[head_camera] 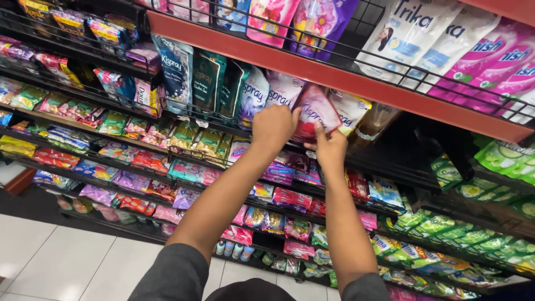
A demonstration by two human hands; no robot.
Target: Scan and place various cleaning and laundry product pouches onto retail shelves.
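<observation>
Pink and dark red, the pouch (315, 108) stands in the wire shelf (356, 83) under the red shelf edge (334, 72), in a row with other refill pouches. Both arms reach up and forward from the bottom of the view, with grey sleeves (178, 273) at the elbows and bare forearms.

The left hand (273, 127) is at the left side of the pouch, with the wrist bent a little and the back of the hand toward the camera. Its fingers curl around the left edge of the pouch, so they grip it, but the fingertips go behind the pouch and I cannot see them. The right hand (330, 149) is below the pouch, at its lower right corner. One finger points up and presses on the front of the pouch; the other fingers are folded, and how they hold it from behind is hidden.

The lower part of the pouch is covered by the two hands. To its left stands a purple pouch (253, 97), to its right a white pouch (351, 111), both partly behind the wire. Lower shelves hold many small sachets (189, 139), too small to make out well. The top shelf is cut off by the frame edge.
</observation>
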